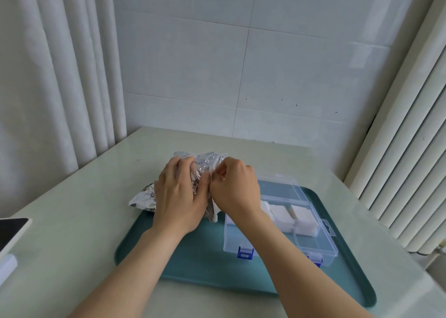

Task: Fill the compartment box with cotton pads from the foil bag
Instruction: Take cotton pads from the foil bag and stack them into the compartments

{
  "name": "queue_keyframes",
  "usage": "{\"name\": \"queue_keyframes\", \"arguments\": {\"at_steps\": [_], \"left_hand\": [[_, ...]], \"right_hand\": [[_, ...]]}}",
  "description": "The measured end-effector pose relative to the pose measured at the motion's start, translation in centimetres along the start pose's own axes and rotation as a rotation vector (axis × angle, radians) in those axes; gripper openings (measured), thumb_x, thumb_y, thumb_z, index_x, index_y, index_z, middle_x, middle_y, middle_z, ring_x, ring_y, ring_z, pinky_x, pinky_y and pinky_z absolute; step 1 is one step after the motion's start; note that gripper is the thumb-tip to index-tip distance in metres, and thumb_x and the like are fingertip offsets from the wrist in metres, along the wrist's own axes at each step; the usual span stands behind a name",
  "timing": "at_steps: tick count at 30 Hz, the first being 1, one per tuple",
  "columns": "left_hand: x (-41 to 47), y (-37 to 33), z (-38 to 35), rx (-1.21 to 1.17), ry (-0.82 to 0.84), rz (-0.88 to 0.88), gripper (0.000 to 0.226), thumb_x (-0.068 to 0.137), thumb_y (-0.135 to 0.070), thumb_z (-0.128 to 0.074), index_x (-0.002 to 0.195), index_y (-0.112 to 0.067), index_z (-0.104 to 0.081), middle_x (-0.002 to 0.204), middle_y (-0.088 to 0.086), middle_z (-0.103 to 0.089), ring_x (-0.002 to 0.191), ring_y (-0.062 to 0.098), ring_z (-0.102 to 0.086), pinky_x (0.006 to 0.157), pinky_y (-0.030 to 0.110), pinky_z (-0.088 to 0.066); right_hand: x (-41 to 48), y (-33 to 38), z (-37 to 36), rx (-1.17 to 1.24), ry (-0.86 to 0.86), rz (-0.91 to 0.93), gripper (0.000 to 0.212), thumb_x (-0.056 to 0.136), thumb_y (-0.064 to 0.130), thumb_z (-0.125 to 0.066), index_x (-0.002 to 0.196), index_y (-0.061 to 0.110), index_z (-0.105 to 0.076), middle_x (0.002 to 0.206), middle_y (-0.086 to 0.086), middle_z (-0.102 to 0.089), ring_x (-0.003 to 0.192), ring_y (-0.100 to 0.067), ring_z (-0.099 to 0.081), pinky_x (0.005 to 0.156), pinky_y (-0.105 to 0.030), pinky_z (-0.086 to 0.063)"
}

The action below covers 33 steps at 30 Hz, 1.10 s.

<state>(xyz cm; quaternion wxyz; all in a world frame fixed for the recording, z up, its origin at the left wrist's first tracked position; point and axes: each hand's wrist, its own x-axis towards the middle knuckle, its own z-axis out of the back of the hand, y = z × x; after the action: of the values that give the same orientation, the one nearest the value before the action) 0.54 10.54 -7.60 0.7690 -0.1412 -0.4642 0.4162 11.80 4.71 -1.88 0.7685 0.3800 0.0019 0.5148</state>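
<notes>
A crinkled silver foil bag (205,162) lies at the far left corner of a teal tray (198,257). My left hand (179,194) grips the bag from above, fingers curled over its far side. My right hand (235,188) pinches the bag's clear edge near the opening. To the right, a clear plastic compartment box (313,245) with blue latches stands open on the tray. White cotton pads (284,215) fill its far compartments; the near right compartment looks bare. My right forearm hides part of the box.
The tray sits on a pale green table (84,221) against a tiled wall. A dark tablet or phone (12,230) lies at the left edge. Curtains hang at the left; a white radiator (410,160) stands at the right.
</notes>
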Motion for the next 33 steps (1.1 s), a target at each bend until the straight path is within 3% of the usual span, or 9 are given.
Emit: {"name": "queue_keyframes", "arguments": {"at_steps": [5,10,13,18,21,26,30,33], "left_hand": [[-0.2,-0.2,0.1,-0.025,-0.011,0.007,0.063,0.097,-0.064,-0.035,0.140,-0.021,-0.050,0.143,0.002,-0.048,0.136,0.029,-0.048,0.111,0.055,-0.042],[-0.2,-0.2,0.0,-0.021,-0.017,0.042,0.068,0.096,-0.069,-0.035,0.142,-0.021,-0.048,0.147,0.001,-0.045,0.136,0.029,-0.047,0.113,0.055,-0.039],[-0.3,-0.4,0.0,0.011,-0.017,0.029,0.071,0.094,-0.073,-0.034,0.142,-0.022,-0.047,0.146,-0.001,-0.044,0.135,0.027,-0.048,0.111,0.059,-0.038],[-0.2,-0.4,0.0,0.102,0.034,0.057,0.101,0.079,-0.091,-0.037,0.154,-0.023,-0.038,0.163,0.000,-0.029,0.155,0.024,-0.028,0.124,0.069,-0.013],[-0.2,-0.2,-0.2,0.148,0.030,0.051,0.110,0.072,-0.092,-0.044,0.155,-0.021,-0.036,0.167,0.004,-0.023,0.157,0.028,-0.026,0.123,0.070,-0.013],[-0.2,-0.2,-0.4,0.108,-0.006,0.048,0.092,0.082,-0.077,-0.046,0.150,-0.017,-0.041,0.163,0.008,-0.030,0.152,0.033,-0.031,0.119,0.071,-0.022],[-0.3,-0.1,-0.6,0.090,-0.049,0.021,0.076,0.092,-0.065,-0.053,0.149,-0.016,-0.040,0.161,0.012,-0.032,0.153,0.033,-0.029,0.117,0.074,-0.025],[-0.3,-0.1,-0.6,0.105,-0.068,-0.016,0.072,0.096,-0.064,-0.056,0.147,-0.015,-0.044,0.158,0.013,-0.036,0.150,0.034,-0.033,0.118,0.071,-0.026]], "right_hand": [[0.0,0.1,0.1,0.068,0.028,0.025,0.008,0.100,0.017,-0.047,0.108,0.014,-0.048,0.091,-0.004,-0.062,0.080,-0.027,-0.054,0.064,-0.039,-0.040],[1.1,-1.0,-0.2,0.120,-0.048,0.057,0.008,0.099,0.016,-0.056,0.102,0.016,-0.063,0.095,-0.001,-0.072,0.087,-0.023,-0.061,0.077,-0.037,-0.053],[1.5,-1.6,0.1,0.210,-0.005,0.031,0.008,0.099,0.013,-0.054,0.101,0.012,-0.062,0.084,0.001,-0.068,0.077,-0.019,-0.061,0.066,-0.030,-0.049],[1.9,-2.2,0.5,0.453,0.063,-0.157,0.007,0.098,0.022,-0.056,0.101,0.016,-0.060,0.094,-0.006,-0.073,0.087,-0.025,-0.070,0.077,-0.042,-0.058],[2.2,-2.5,0.9,0.514,-0.002,-0.160,0.004,0.097,0.022,-0.058,0.096,0.019,-0.060,0.090,-0.003,-0.070,0.081,-0.020,-0.066,0.071,-0.039,-0.056],[2.2,-3.1,0.9,0.547,-0.035,-0.198,0.011,0.099,0.014,-0.050,0.101,0.023,-0.056,0.090,-0.013,-0.073,0.078,-0.035,-0.072,0.066,-0.053,-0.064],[2.4,-3.2,1.8,0.589,-0.048,-0.229,0.018,0.097,0.009,-0.044,0.106,0.018,-0.057,0.094,-0.013,-0.073,0.061,-0.021,-0.070,0.048,-0.027,-0.052],[2.4,-3.3,2.4,0.638,-0.075,-0.255,0.012,0.097,0.015,-0.050,0.104,0.018,-0.058,0.095,-0.011,-0.072,0.052,-0.018,-0.062,0.049,-0.027,-0.048]]}}
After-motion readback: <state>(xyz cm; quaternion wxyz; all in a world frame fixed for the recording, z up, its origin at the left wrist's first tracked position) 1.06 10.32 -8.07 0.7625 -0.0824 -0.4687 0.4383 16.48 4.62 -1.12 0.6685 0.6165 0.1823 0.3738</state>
